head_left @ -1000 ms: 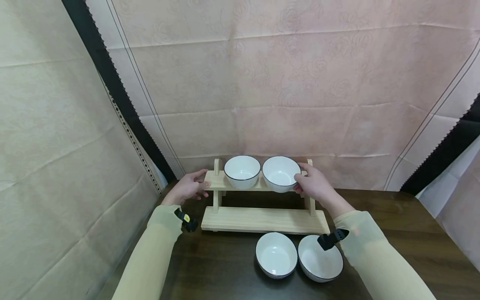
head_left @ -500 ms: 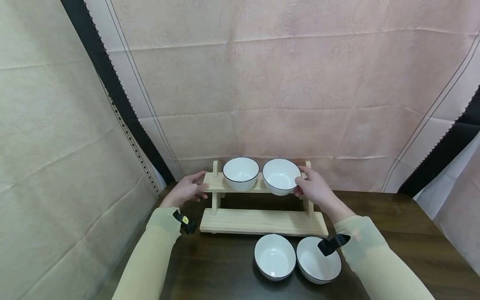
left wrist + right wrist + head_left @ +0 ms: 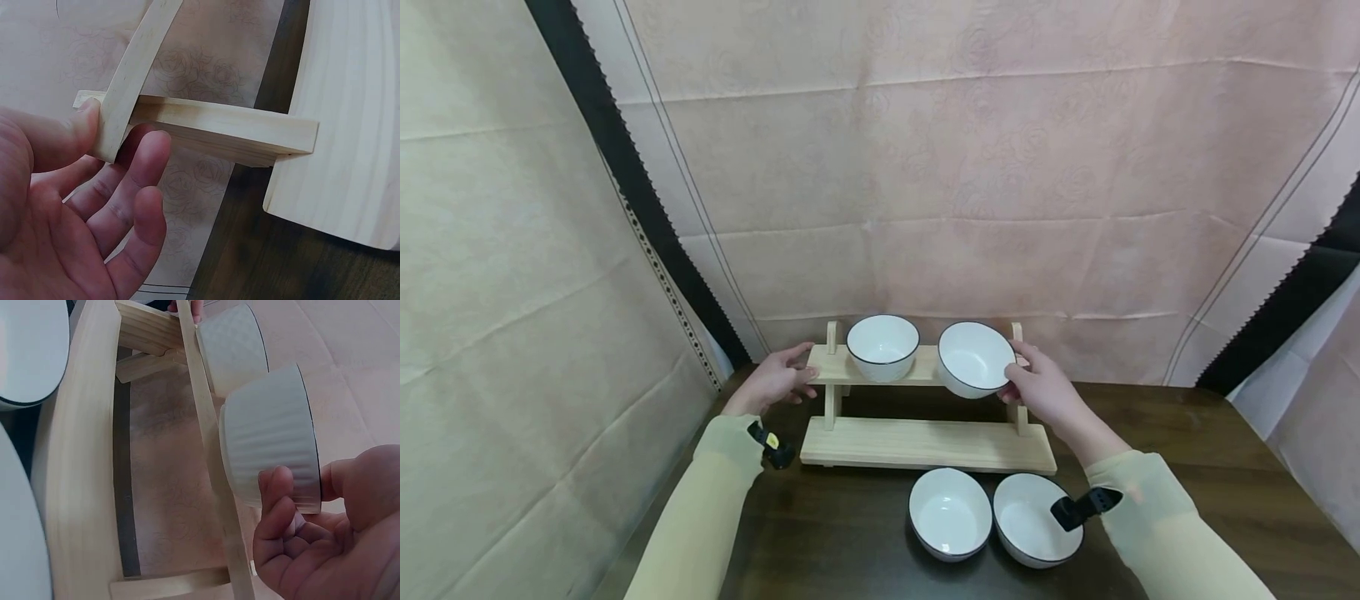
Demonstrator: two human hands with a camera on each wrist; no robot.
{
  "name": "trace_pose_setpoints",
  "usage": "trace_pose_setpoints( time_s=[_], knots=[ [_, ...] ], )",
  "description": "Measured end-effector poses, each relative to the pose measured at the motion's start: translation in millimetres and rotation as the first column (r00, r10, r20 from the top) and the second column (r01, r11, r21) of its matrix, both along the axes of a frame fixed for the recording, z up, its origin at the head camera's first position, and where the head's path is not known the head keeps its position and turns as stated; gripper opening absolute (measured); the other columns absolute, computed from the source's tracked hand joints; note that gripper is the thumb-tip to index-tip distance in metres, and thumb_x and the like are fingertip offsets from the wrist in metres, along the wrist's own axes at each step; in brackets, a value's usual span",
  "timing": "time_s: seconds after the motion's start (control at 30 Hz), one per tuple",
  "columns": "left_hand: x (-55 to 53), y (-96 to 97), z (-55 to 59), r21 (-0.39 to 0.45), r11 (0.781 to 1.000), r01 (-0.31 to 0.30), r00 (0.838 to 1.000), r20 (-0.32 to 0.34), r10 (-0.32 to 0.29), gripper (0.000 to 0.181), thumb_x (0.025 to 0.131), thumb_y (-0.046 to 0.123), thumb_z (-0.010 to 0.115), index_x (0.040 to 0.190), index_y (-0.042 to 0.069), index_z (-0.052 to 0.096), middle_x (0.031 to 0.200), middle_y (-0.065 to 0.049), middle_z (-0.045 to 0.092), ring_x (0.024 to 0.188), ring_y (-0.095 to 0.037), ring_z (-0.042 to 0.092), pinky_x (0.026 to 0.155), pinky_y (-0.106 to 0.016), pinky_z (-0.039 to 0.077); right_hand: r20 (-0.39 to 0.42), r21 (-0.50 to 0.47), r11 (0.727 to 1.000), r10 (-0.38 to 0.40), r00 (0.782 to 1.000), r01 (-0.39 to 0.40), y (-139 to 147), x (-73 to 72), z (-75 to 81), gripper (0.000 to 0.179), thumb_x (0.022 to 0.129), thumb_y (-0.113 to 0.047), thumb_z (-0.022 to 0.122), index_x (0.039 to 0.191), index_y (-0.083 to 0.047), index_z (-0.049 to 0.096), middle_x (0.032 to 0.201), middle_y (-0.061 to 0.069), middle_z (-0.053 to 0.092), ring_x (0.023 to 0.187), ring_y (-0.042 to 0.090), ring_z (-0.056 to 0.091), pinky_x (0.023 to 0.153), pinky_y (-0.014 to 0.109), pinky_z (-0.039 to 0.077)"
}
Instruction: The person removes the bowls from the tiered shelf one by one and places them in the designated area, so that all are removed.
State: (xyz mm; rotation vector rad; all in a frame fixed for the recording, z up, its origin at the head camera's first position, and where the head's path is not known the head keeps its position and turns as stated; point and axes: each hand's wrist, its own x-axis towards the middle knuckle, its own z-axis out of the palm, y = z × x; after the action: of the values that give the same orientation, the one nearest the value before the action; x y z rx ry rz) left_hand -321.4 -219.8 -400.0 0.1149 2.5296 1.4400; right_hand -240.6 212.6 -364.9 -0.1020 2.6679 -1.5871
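Observation:
A two-tier wooden rack [image 3: 925, 443] stands on the dark table. My left hand [image 3: 771, 382] holds the left end of its upper board; the left wrist view shows the thumb against that board [image 3: 130, 81], with the other fingers curled on the far side. My right hand [image 3: 1043, 392] pinches a white, dark-rimmed bowl [image 3: 976, 357] by its right side, thumb at the rim and fingers against the outer wall. This bowl [image 3: 270, 434] is at the upper board, right of centre, its mouth tipped slightly forward. Left of it, a second white bowl [image 3: 883, 343] sits on the same board.
Two more white bowls, a left one [image 3: 951, 510] and a right one [image 3: 1033, 521], stand side by side on the table [image 3: 820, 533] before the rack. My right wrist strap [image 3: 1086, 508] overlaps the right one. A pale patterned cloth [image 3: 970, 192] hangs behind.
My right hand has drawn its bowl to the right and slightly toward me, widening the gap to the other upper bowl. My left hand stays at the rack's left end.

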Motion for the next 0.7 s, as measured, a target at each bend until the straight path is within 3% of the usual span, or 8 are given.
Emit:
trace_pose_setpoints(
  time_s=[0.27, 0.7],
  knots=[
    [-2.1, -1.5, -0.7, 0.016, 1.000, -0.012, 1.000, 0.013, 0.012, 0.071, 0.112, 0.026, 0.061, 0.174, 0.020, 0.028, 0.153, -0.024, 0.063, 0.096, -0.022, 0.076, 0.081, -0.032, 0.060, 0.037, -0.025, 1.000, 0.001, 0.999, 0.000, 19.5, 12.9, -8.4, 0.065, 0.114, -0.019, 0.043, 0.173, -0.002, 0.021, 0.103, 0.013, 0.073, 0.085, 0.019, 0.067, 0.073, 0.024, 0.058],
    [-3.0, 0.2, -0.8, 0.023, 1.000, 0.002, 1.000, 0.006, -0.003, 0.071, 0.112, 0.027, 0.061, 0.175, 0.020, 0.027, 0.155, -0.024, 0.062, 0.097, -0.022, 0.077, 0.082, -0.032, 0.060, 0.018, -0.030, 0.999, 0.019, 1.000, -0.018, 56.8, 38.8, -22.2, 0.061, 0.116, -0.017, 0.042, 0.171, 0.002, 0.023, 0.105, 0.006, 0.071, 0.081, 0.011, 0.067, 0.073, 0.023, 0.058]
  ],
)
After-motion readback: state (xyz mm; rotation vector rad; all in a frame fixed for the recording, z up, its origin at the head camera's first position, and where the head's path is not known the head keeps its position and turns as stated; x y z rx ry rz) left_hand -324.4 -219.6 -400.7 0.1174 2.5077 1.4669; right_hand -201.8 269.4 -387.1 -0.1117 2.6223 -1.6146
